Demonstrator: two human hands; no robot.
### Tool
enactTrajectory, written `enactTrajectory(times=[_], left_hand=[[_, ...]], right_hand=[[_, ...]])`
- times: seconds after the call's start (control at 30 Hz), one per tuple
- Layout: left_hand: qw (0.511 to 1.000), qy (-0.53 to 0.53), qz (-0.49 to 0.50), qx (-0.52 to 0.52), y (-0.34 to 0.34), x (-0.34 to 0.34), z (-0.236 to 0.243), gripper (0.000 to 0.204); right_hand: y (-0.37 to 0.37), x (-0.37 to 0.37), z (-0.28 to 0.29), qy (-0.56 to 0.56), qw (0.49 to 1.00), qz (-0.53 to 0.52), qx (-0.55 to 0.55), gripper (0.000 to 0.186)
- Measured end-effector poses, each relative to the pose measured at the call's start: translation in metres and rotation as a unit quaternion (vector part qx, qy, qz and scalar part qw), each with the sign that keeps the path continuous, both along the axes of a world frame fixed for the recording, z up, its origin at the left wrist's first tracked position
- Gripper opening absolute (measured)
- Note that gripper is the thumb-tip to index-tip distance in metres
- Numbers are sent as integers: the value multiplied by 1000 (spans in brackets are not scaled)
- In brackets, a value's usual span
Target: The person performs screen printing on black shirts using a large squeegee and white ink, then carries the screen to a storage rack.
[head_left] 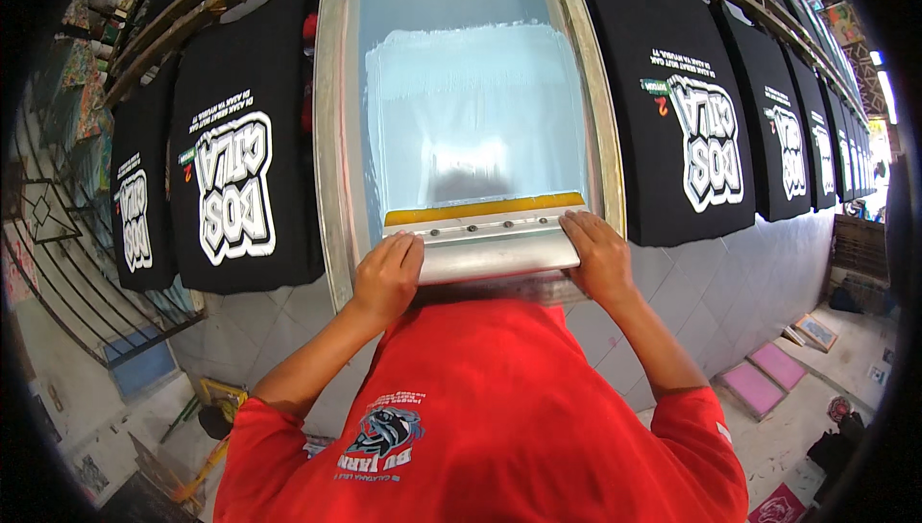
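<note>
A squeegee [497,256] with a silver metal handle and an amber blade [485,207] lies across the near part of a screen printing frame [332,120]. My left hand [388,279] is closed around the left end of its handle. Gripping the other end is my right hand [601,256], fingers bent over the top edge. The blade rests on the mesh, where a wide pale layer of ink [475,91] covers most of the blue screen beyond it. Whatever lies beneath the screen is hidden.
Black T-shirts with white prints hang flat on both sides, one close left [240,72] and one close right [663,33]. Wooden rails [230,0] run above them. Pink-meshed frames [754,389] lie on the floor at right. A metal grille [67,264] stands at left.
</note>
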State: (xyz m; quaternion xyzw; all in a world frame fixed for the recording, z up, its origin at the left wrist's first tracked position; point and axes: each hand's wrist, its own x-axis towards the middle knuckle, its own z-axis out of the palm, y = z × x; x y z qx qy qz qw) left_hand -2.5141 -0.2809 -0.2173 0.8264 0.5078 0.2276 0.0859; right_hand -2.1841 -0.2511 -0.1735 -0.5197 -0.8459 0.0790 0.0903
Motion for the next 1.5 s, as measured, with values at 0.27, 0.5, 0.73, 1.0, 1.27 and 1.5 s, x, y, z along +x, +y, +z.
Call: enactTrajectory(times=[0.27, 0.5, 0.73, 1.0, 1.27, 1.5], left_hand=[[997, 18, 16, 78, 132, -14, -30, 32], [993, 41, 33, -104, 277, -36, 19, 29], [992, -4, 18, -124, 148, -41, 80, 21], [992, -64, -13, -108, -56, -3, 42, 22], [999, -33, 11, -10, -35, 4, 7, 22], [999, -14, 17, 30, 57, -4, -11, 28]], right_hand=[[135, -11, -29, 21, 997, 22, 64, 50], [296, -25, 20, -59, 995, 36, -75, 36], [161, -33, 99, -89, 994, 26, -57, 27], [-59, 3, 53, -48, 994, -5, -102, 36], [-41, 2, 9, -12, 1000, -5, 16, 43], [63, -3, -8, 5, 999, 1, 53, 43]])
